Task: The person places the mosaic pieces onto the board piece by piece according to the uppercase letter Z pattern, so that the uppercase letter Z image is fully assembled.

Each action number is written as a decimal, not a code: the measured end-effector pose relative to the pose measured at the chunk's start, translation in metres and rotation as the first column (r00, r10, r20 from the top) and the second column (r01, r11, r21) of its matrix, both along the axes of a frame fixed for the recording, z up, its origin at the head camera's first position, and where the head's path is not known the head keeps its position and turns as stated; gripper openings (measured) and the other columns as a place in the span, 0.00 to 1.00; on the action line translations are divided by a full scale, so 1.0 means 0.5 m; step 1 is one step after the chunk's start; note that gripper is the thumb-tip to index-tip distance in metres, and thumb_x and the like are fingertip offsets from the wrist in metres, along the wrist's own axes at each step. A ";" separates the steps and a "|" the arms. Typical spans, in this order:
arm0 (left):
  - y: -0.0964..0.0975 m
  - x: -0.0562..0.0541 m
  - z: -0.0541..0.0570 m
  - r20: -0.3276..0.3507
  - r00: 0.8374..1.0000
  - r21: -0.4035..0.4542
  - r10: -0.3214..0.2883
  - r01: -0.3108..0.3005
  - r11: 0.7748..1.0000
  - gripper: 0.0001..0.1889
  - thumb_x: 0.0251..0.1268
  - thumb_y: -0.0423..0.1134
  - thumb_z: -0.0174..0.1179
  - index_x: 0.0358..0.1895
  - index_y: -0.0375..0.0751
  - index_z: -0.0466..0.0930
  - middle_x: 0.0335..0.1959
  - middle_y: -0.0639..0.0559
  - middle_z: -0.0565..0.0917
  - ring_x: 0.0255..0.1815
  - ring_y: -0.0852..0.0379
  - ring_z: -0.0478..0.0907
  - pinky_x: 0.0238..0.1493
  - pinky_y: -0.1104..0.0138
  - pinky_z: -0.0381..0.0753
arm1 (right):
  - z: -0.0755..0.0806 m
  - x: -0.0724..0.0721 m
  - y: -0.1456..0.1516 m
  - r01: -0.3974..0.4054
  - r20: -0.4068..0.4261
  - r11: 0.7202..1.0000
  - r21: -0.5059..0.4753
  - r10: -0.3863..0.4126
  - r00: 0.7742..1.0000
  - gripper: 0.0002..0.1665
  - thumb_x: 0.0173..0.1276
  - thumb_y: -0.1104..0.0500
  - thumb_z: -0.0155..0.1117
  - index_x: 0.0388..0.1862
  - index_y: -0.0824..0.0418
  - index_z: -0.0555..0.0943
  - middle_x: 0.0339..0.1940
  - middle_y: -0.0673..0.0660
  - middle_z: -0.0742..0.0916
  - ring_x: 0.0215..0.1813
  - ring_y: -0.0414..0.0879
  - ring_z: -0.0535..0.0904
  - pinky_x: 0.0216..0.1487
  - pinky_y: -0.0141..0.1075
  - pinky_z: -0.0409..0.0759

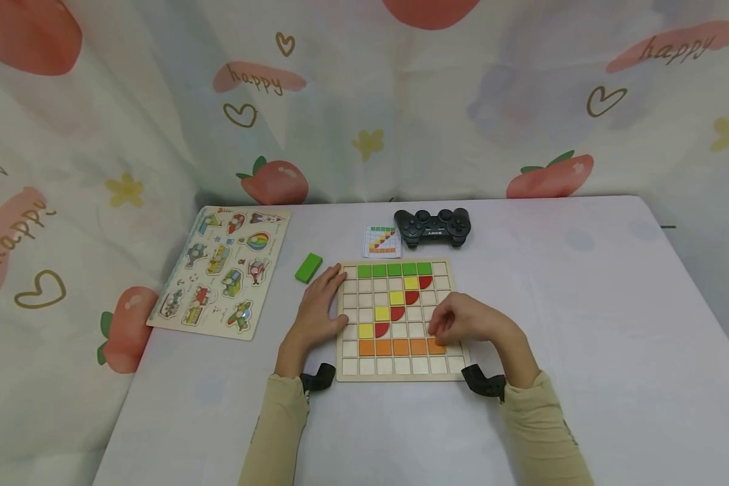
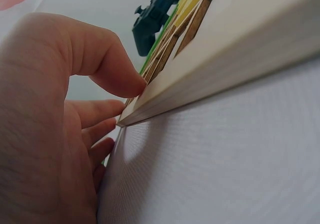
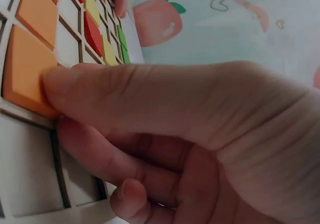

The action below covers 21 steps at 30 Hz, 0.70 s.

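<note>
A wooden grid board [image 1: 400,378] lies flat with coloured tiles in its cells: a green row, a stepped diagonal of yellow squares and red quarter-circles, and an orange row. My left hand [image 1: 316,310] rests along the board's left edge, its thumb [image 2: 120,81] touching the rim and its fingers fairly straight. With my right hand [image 1: 464,317] I pinch the rightmost orange square tile [image 3: 27,71] at its edge between thumb and curled index finger. That tile sits in or on its cell; full seating is hard to tell.
Behind the board lie a small pattern card [image 1: 383,251] and a black game controller [image 1: 434,229]. A green block [image 1: 308,268] is beside my left fingertips. Farther left lies a picture puzzle board [image 1: 221,273]. A printed curtain [image 1: 401,101] hangs behind the table.
</note>
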<state>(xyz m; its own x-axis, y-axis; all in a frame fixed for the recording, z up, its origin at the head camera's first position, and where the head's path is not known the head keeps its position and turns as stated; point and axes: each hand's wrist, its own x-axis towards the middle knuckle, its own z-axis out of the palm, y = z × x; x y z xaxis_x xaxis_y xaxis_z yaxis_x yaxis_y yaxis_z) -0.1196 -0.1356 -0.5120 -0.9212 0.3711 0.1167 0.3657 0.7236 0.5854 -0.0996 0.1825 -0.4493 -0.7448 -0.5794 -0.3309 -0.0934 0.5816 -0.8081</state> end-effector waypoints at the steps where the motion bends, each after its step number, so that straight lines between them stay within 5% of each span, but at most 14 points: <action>1: 0.001 0.000 0.000 0.000 1.000 0.001 -0.001 0.001 1.000 0.44 0.43 0.43 0.57 0.74 0.40 0.64 0.78 0.49 0.58 0.79 0.49 0.50 0.75 0.50 0.51 | 0.000 0.002 -0.003 0.001 -0.008 1.000 0.016 0.000 1.000 0.07 0.52 0.74 0.67 0.28 0.64 0.85 0.22 0.51 0.83 0.26 0.43 0.75 0.28 0.33 0.77; 11: -0.001 -0.006 0.000 0.003 1.000 -0.005 -0.015 0.015 1.000 0.45 0.44 0.43 0.56 0.74 0.41 0.63 0.78 0.49 0.57 0.79 0.49 0.50 0.75 0.50 0.51 | 0.011 0.003 -0.016 0.052 -0.085 0.989 0.137 -0.041 0.996 0.10 0.48 0.70 0.75 0.25 0.61 0.81 0.20 0.50 0.78 0.26 0.44 0.72 0.29 0.35 0.72; 18: -0.018 -0.003 -0.008 0.008 1.000 -0.017 0.002 -0.001 1.000 0.45 0.42 0.44 0.56 0.74 0.39 0.63 0.78 0.48 0.58 0.78 0.48 0.51 0.75 0.49 0.52 | 0.002 -0.003 -0.019 0.060 -0.074 0.994 0.089 -0.053 0.996 0.10 0.51 0.66 0.77 0.30 0.62 0.82 0.21 0.50 0.77 0.28 0.43 0.72 0.30 0.34 0.71; 21: -0.027 0.002 -0.013 0.004 1.000 -0.010 0.005 -0.005 1.000 0.45 0.42 0.44 0.56 0.73 0.38 0.64 0.77 0.47 0.59 0.78 0.47 0.52 0.74 0.48 0.53 | -0.001 -0.004 -0.015 0.114 -0.146 0.991 0.076 -0.102 0.984 0.10 0.56 0.61 0.75 0.35 0.62 0.83 0.24 0.50 0.79 0.30 0.44 0.73 0.32 0.35 0.73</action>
<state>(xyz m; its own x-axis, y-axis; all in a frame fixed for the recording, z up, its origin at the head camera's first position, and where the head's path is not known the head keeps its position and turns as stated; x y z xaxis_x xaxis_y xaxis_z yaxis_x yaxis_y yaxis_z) -0.1186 -0.1489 -0.5186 -0.9234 0.3680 0.1094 0.3601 0.7310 0.5797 -0.1016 0.1749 -0.4497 -0.8444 -0.4675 -0.2617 -0.1362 0.6596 -0.7391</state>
